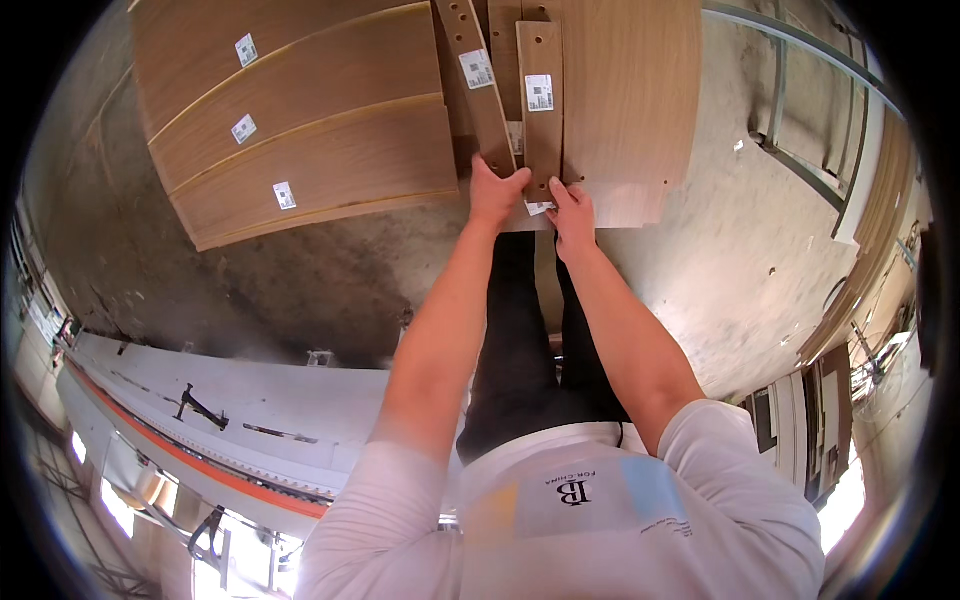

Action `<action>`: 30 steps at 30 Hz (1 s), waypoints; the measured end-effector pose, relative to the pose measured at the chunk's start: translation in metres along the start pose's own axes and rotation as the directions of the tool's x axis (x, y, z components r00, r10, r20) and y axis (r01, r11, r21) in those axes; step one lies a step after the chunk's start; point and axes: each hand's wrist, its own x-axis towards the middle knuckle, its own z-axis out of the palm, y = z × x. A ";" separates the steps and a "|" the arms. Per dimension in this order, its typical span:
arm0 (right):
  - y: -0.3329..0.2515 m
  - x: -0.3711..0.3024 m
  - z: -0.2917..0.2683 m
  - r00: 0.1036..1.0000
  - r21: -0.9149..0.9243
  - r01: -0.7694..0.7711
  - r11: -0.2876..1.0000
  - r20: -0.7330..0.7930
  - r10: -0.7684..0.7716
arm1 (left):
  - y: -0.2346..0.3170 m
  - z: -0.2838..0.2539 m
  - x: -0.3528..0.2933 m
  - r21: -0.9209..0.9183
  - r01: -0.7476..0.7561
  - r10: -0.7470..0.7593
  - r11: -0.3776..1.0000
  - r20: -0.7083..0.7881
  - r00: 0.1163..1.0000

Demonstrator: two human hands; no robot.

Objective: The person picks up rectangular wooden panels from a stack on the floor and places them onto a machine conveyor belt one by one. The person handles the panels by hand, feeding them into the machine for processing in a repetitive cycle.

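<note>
Bright daylight glare at the lower corners — edges bend, rim vignetted black.

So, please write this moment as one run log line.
left hand: grips narrow wooden strip | right hand: on same strip | large wooden panels: stacked, on floor

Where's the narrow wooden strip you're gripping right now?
Top centre of the head view: the narrow strip lies on the wide board, beside a slanted strip, its near end between left hand and right hand.

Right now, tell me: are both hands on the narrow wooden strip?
Yes, the left hand and right hand both grip the near end of the narrow wooden strip.
</note>
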 end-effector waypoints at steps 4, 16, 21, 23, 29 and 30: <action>0.006 -0.004 0.017 0.998 -0.033 -0.024 0.999 0.057 0.026 | 0.002 -0.011 -0.006 0.021 -0.021 0.021 1.000 -0.003 1.000; -0.037 -0.014 0.021 0.941 -0.392 -0.120 0.912 0.249 0.231 | -0.005 -0.040 -0.023 0.049 -0.001 -0.004 0.999 0.110 0.994; -0.074 -0.022 0.019 0.855 -0.476 0.015 0.879 0.462 0.236 | 0.013 -0.064 -0.036 0.137 -0.056 0.045 0.989 0.085 0.995; -0.076 -0.022 0.004 0.817 -0.343 0.045 0.938 0.553 0.163 | 0.007 -0.073 -0.040 0.270 -0.113 0.100 0.956 0.064 0.993; -0.114 -0.094 -0.101 0.881 -0.500 0.054 0.864 0.431 0.195 | -0.005 -0.079 -0.073 0.494 -0.238 0.228 0.837 0.081 0.970; -0.118 -0.126 -0.119 0.913 -0.571 0.081 0.817 0.372 0.169 | -0.013 -0.076 -0.077 0.528 -0.312 0.303 0.790 0.106 0.947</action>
